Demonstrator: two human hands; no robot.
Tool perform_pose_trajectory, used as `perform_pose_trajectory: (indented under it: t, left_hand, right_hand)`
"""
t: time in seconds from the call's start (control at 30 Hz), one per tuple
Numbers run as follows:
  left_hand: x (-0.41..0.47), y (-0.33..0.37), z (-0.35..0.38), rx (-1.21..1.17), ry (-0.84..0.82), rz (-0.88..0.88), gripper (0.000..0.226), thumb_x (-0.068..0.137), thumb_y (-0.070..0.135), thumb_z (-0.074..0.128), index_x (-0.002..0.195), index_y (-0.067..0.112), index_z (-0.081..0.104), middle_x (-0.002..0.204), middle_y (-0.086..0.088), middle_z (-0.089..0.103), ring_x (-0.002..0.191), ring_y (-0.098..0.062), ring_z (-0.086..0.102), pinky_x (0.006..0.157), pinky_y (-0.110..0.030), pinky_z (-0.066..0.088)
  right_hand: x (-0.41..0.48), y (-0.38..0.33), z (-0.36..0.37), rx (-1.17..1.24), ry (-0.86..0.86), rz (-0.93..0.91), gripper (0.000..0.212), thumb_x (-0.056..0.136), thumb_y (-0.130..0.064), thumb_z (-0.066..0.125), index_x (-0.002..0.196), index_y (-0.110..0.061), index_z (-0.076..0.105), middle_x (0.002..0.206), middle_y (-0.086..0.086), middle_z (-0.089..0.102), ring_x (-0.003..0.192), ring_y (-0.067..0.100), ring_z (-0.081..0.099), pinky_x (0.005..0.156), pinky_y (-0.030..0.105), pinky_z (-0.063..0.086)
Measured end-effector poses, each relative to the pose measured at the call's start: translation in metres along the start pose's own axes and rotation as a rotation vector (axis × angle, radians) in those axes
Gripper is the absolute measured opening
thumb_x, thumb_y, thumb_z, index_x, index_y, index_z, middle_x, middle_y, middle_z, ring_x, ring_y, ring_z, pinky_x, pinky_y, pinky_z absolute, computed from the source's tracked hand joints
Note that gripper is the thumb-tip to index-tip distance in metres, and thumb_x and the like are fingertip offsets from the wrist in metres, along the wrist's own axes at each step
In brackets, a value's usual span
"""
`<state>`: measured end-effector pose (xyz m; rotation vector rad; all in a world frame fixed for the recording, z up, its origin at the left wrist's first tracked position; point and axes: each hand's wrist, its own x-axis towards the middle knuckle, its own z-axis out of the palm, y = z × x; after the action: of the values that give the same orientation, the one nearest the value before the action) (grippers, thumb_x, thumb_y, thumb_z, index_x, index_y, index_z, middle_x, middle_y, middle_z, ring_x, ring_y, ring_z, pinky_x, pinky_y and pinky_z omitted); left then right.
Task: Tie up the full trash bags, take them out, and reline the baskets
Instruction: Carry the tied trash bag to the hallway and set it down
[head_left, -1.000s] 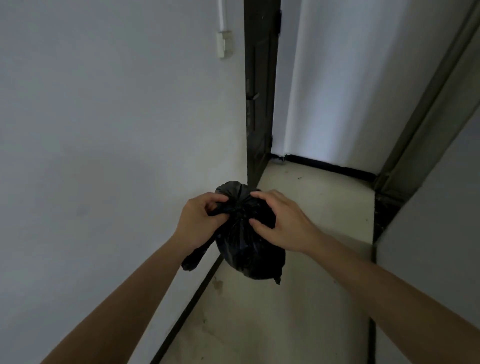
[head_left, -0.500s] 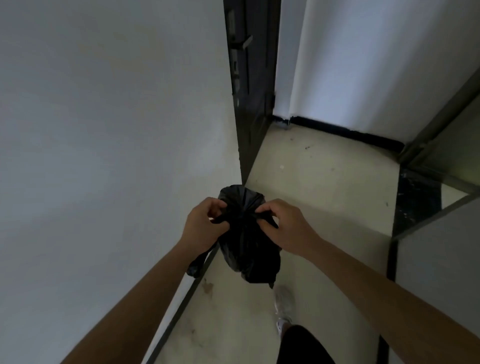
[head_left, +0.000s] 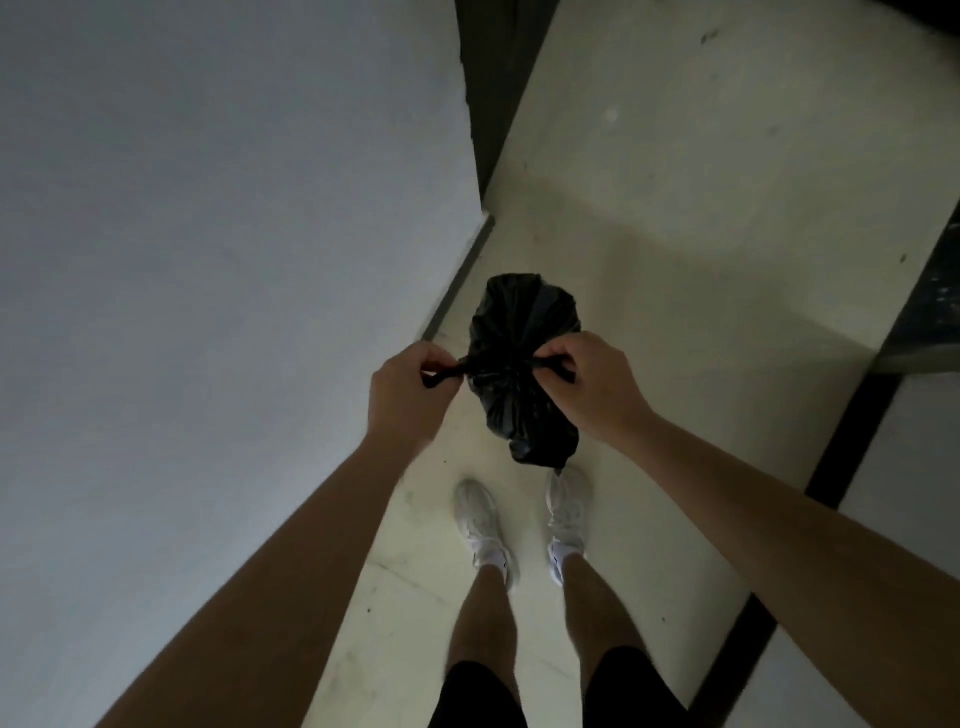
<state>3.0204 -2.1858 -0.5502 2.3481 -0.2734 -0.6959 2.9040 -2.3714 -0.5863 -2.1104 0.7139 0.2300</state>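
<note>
A small, full black trash bag (head_left: 524, 332) hangs in the air in front of me, above my feet. My left hand (head_left: 408, 392) pinches one twisted tail of the bag's mouth on its left side. My right hand (head_left: 597, 382) pinches the other tail on its right side. The two tails stretch sideways from a knot at the bag's top, and the bag's body bulges above and below that knot. No basket is in view.
I stand in a narrow corridor on a pale floor (head_left: 675, 234). A white wall (head_left: 208, 260) runs close on my left up to a dark door frame (head_left: 488, 88). A dark baseboard (head_left: 852, 436) and another wall lie on the right. My white shoes (head_left: 480, 525) are below the bag.
My view has tilted down from the doorway to the floor and my feet. Both hands have moved apart, drawing the bag's tails out sideways.
</note>
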Motion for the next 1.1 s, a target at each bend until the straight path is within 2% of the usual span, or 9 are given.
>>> perform_pose_trajectory:
  t: [0.07, 0.17, 0.3, 0.4, 0.53, 0.7, 0.83, 0.97, 1.1]
  left_hand:
    - [0.033, -0.042, 0.038, 0.011, -0.013, -0.027, 0.022, 0.078, 0.02, 0.076, 0.076, 0.036, 0.062, 0.074, 0.021, 0.063, 0.064, 0.008, 0.057, 0.054, -0.004, 0.037]
    - [0.073, -0.105, 0.09, 0.024, -0.009, -0.053, 0.018, 0.079, 0.025, 0.075, 0.077, 0.037, 0.061, 0.073, 0.023, 0.06, 0.064, 0.012, 0.055, 0.055, 0.0, 0.035]
    - [0.117, -0.171, 0.142, 0.089, -0.023, -0.053, 0.009, 0.084, 0.022, 0.068, 0.088, 0.03, 0.066, 0.089, 0.012, 0.066, 0.079, -0.002, 0.058, 0.063, 0.002, 0.034]
    - [0.138, -0.202, 0.16, 0.133, 0.057, -0.083, 0.015, 0.087, 0.022, 0.063, 0.1, 0.025, 0.07, 0.105, 0.003, 0.068, 0.095, -0.011, 0.06, 0.078, -0.011, 0.039]
    - [0.136, -0.218, 0.165, 0.176, 0.191, -0.066, 0.019, 0.092, 0.024, 0.056, 0.109, 0.024, 0.066, 0.112, -0.003, 0.059, 0.093, -0.008, 0.051, 0.079, -0.019, 0.037]
    - [0.116, -0.228, 0.152, 0.263, -0.008, -0.097, 0.026, 0.099, 0.023, 0.049, 0.118, 0.015, 0.065, 0.12, -0.011, 0.061, 0.109, -0.023, 0.058, 0.093, -0.032, 0.045]
    - [0.092, -0.219, 0.14, 0.308, 0.034, 0.024, 0.027, 0.1, 0.022, 0.047, 0.12, 0.011, 0.062, 0.121, -0.016, 0.059, 0.113, -0.031, 0.054, 0.097, -0.044, 0.043]
    - [0.059, -0.192, 0.125, 0.414, 0.039, 0.062, 0.047, 0.102, 0.035, 0.042, 0.144, 0.013, 0.043, 0.154, -0.016, 0.034, 0.142, -0.035, 0.028, 0.114, -0.049, 0.025]
    - [0.012, -0.134, 0.078, 0.529, 0.053, 0.138, 0.059, 0.103, 0.049, 0.026, 0.153, 0.018, 0.024, 0.163, -0.012, 0.013, 0.15, -0.031, 0.007, 0.119, -0.054, 0.012]
  right_hand:
    - [0.032, 0.036, 0.041, -0.013, -0.012, 0.037, 0.017, 0.089, -0.025, 0.067, 0.105, -0.02, 0.069, 0.099, -0.007, 0.061, 0.09, 0.007, 0.059, 0.075, 0.001, 0.035]
    - [0.077, 0.088, 0.1, -0.074, -0.03, 0.065, 0.021, 0.091, -0.028, 0.065, 0.109, -0.019, 0.07, 0.104, 0.0, 0.069, 0.095, 0.015, 0.064, 0.077, 0.018, 0.04]
    - [0.123, 0.139, 0.163, -0.156, -0.064, 0.085, 0.023, 0.092, -0.033, 0.062, 0.112, -0.025, 0.07, 0.113, 0.005, 0.067, 0.101, 0.018, 0.064, 0.087, 0.026, 0.05]
    - [0.144, 0.155, 0.195, -0.181, -0.059, 0.069, 0.025, 0.094, -0.036, 0.062, 0.116, -0.029, 0.069, 0.116, 0.002, 0.066, 0.105, 0.018, 0.064, 0.094, 0.034, 0.051]
    - [0.154, 0.152, 0.223, -0.18, 0.016, 0.005, 0.026, 0.095, -0.034, 0.059, 0.119, -0.029, 0.067, 0.116, 0.002, 0.062, 0.101, 0.017, 0.064, 0.09, 0.034, 0.052]
    - [0.14, 0.149, 0.22, -0.073, -0.127, 0.067, 0.026, 0.096, -0.017, 0.055, 0.118, -0.018, 0.069, 0.117, 0.002, 0.069, 0.107, 0.016, 0.065, 0.094, 0.026, 0.049]
    - [0.122, 0.149, 0.196, -0.108, -0.149, 0.017, 0.03, 0.099, -0.023, 0.052, 0.126, -0.02, 0.064, 0.123, 0.004, 0.066, 0.112, 0.017, 0.062, 0.096, 0.028, 0.047]
    - [0.101, 0.137, 0.163, -0.142, -0.029, -0.017, 0.045, 0.102, -0.029, 0.047, 0.145, -0.014, 0.046, 0.139, 0.017, 0.05, 0.126, 0.031, 0.051, 0.103, 0.039, 0.043]
    - [0.053, 0.087, 0.11, -0.1, 0.072, -0.037, 0.054, 0.105, -0.035, 0.044, 0.153, -0.014, 0.034, 0.158, 0.02, 0.031, 0.146, 0.033, 0.028, 0.116, 0.046, 0.03]
